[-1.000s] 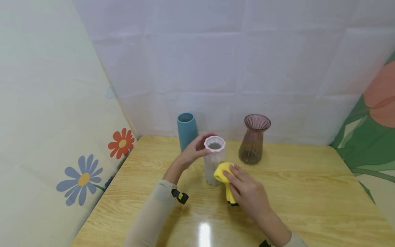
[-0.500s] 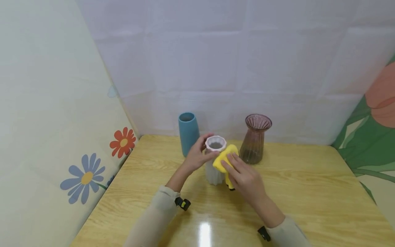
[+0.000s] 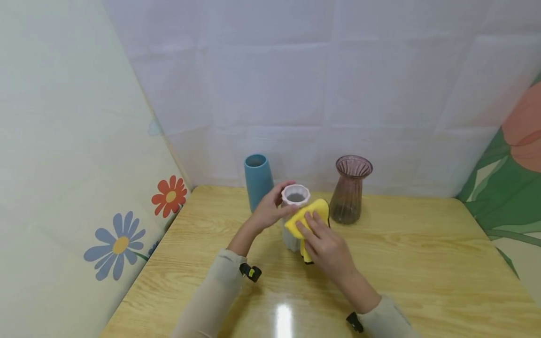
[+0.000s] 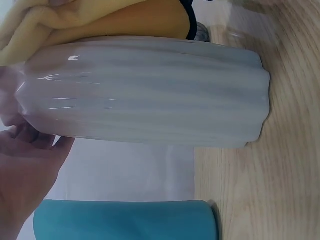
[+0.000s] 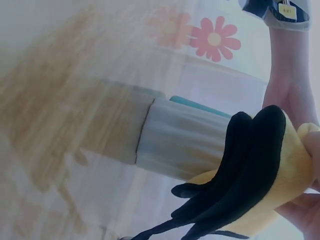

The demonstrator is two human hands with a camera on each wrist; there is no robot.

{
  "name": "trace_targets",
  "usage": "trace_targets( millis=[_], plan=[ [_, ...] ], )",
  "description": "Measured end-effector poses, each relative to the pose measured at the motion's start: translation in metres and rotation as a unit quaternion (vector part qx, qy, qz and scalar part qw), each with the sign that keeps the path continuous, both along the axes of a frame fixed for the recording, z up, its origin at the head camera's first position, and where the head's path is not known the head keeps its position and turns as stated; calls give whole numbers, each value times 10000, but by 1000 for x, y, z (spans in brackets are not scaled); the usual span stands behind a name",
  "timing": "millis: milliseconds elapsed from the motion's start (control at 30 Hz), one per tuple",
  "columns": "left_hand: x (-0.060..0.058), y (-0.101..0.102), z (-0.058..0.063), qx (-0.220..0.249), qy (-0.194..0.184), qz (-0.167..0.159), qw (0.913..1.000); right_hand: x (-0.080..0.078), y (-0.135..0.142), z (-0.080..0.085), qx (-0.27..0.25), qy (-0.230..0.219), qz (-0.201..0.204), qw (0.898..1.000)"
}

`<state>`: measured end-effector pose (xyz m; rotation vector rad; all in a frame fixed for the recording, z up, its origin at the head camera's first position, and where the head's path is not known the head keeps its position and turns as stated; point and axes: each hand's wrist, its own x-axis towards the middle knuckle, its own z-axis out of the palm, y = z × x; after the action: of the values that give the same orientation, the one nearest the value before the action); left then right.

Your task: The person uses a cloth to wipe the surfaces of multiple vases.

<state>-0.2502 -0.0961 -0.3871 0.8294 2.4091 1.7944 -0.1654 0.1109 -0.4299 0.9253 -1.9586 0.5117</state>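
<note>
Currently we log the white vase [image 3: 290, 241], long axis upright, between left hand [image 3: 269, 209], gripping it near the rim, and right hand [image 3: 331, 251], holding yellow cloth [image 3: 319, 209] against its right side.

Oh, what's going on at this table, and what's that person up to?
A person's left hand grips a pale fluted vase near its rim, while the right hand holds a yellow cloth against the vase's side. The vase stands on the wooden table. Farther back stand two others: a blue vase and a purple glass vase.
</note>
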Motion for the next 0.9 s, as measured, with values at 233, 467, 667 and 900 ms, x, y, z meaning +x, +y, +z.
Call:
trace_targets(
  millis=[233, 467, 667, 900],
  plan=[
    [-4, 2, 2, 20, 64, -111, 9999, 3, -2, -8, 114, -135, -54, 9998],
    [-8, 2, 0, 37, 39, -224, 9997, 6, -3, -17, 274, -183, -72, 9994],
    [-10, 0, -1, 153, 16, -263, 9995, 7, -5, -21, 434, -311, -171, 9984],
    [-14, -3, -6, 362, 6, -487, 9982, 12, -5, -24, 607, -606, -241, 9960]
  ],
)
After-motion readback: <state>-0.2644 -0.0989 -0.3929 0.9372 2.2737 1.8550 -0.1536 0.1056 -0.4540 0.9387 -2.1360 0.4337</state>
